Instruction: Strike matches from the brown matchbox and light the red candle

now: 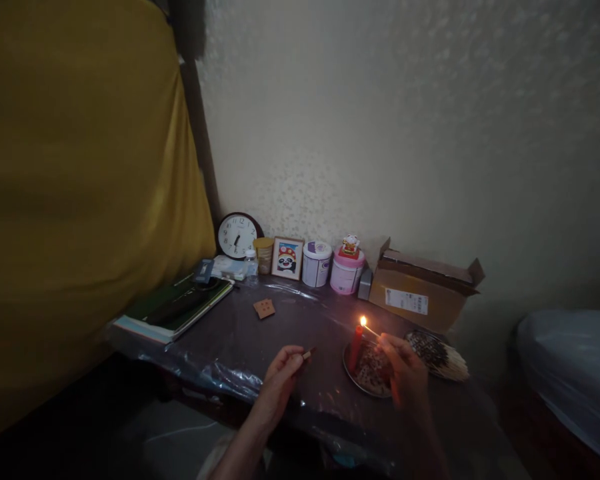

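Observation:
My right hand (405,370) pinches a lit match (373,331). Its flame is at the top of a red candle (355,353); whether the wick itself burns I cannot tell. The candle stands upright at the left side of a round metal plate (350,381), partly covered by my right hand. To the left, my left hand (284,370) is closed on a small flat piece (307,354) with a dark end, mostly hidden by the fingers. A pile of matches (440,357) with dark heads and pale sticks lies just right of my right hand.
Along the wall stand a clock (237,235), a framed panda picture (287,259), a white tin (317,265), a pink tin (347,273) with a figurine and an open cardboard box (420,297). Books (175,310) lie left, near a small brown card (264,308). Plastic covers the table.

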`<state>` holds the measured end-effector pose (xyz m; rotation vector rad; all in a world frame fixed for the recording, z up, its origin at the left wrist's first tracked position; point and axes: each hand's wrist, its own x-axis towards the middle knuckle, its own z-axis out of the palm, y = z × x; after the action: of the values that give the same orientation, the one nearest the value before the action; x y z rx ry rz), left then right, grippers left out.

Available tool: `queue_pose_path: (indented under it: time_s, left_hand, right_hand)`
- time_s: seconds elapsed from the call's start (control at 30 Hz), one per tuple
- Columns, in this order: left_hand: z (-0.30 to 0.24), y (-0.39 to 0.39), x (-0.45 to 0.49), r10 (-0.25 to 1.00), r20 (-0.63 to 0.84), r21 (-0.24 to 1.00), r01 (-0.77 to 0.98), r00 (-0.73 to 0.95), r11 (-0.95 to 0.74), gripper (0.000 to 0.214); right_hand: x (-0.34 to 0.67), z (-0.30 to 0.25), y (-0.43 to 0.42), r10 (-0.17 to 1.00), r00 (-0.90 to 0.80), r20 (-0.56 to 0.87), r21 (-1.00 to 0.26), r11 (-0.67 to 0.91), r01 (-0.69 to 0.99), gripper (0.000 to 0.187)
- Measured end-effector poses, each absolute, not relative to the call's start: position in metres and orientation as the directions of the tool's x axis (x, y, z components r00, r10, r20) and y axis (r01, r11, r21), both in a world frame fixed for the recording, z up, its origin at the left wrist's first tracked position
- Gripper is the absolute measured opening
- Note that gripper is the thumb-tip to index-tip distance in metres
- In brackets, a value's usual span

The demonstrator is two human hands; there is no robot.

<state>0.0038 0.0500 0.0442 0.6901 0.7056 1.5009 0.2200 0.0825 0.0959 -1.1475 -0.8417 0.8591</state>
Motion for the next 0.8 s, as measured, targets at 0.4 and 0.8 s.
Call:
queue_pose_path:
  time_s: [0.4, 0.8]
  left_hand:
    - [0.043, 0.096, 0.01, 0.999, 0.05, 0.787, -0.615, -0.016, -0.049, 0.021]
    - [0.037, 0.089, 0.004, 1.0, -0.007, 0.781, -0.624, -0.028, -0.012, 0.019]
  right_hand:
    - [0.224, 0.089, 0.086, 0.896, 0.437, 0.08, -0.968, 0.173, -0.179, 0.033]
    - [0.218, 0.093, 0.085, 0.902, 0.424, 0.087, -0.977, 0.161, -0.141, 0.025]
